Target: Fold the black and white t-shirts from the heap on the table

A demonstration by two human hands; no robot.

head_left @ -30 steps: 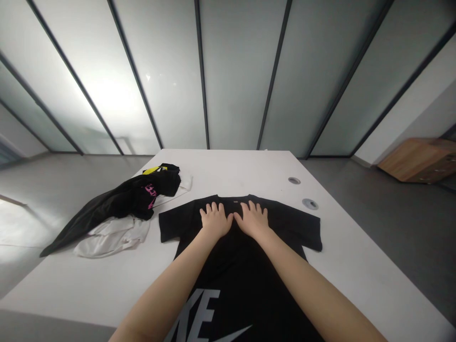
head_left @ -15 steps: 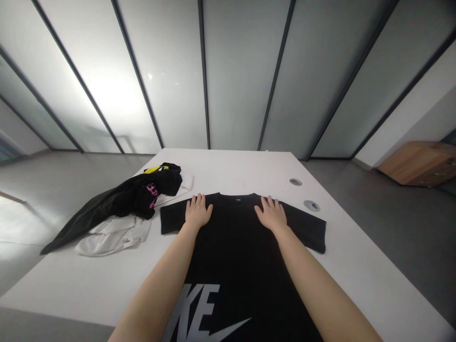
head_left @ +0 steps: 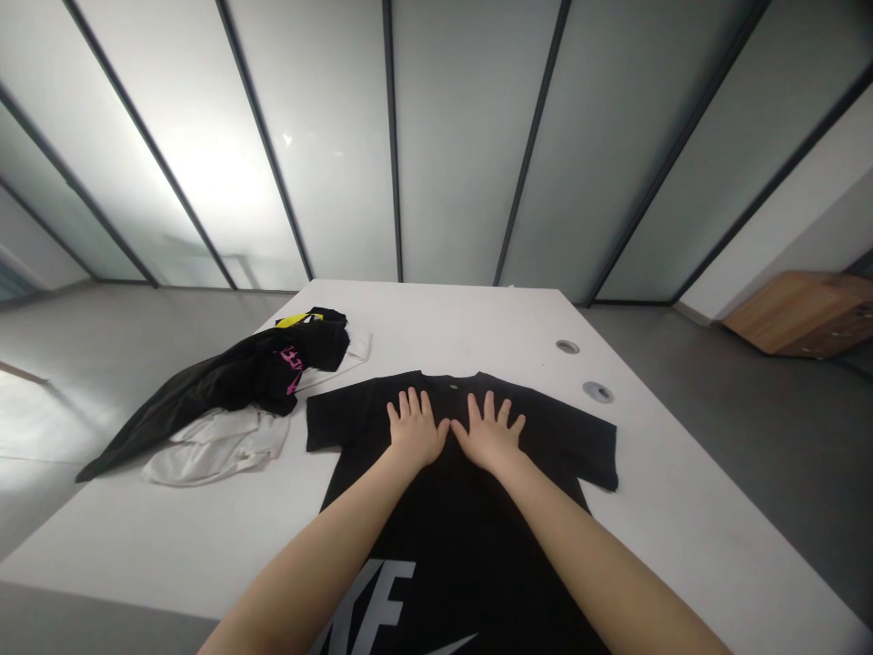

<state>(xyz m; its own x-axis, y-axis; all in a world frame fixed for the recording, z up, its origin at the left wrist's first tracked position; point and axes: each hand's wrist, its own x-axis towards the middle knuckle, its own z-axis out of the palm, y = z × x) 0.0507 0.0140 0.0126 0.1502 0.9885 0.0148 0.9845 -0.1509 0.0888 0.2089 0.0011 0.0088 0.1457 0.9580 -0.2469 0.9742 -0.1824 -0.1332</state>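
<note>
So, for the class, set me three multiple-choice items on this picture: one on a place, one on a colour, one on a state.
1. Where do the person's left hand and right hand rest?
A. On the white garment
B. On the black T-shirt, just below the collar
C. On the wooden cabinet

2. What colour is the print on the crumpled black garment?
A. Pink
B. Green
C. Orange

3. How does the T-shirt lie?
A. Bunched in a heap
B. Hanging off the table edge
C. Spread flat, sleeves out to both sides

1. B: both palms lie on the shirt, fingers spread.
2. A: pink letters show on the dark cloth.
3. C: both sleeves stretch sideways across the white table.
</note>
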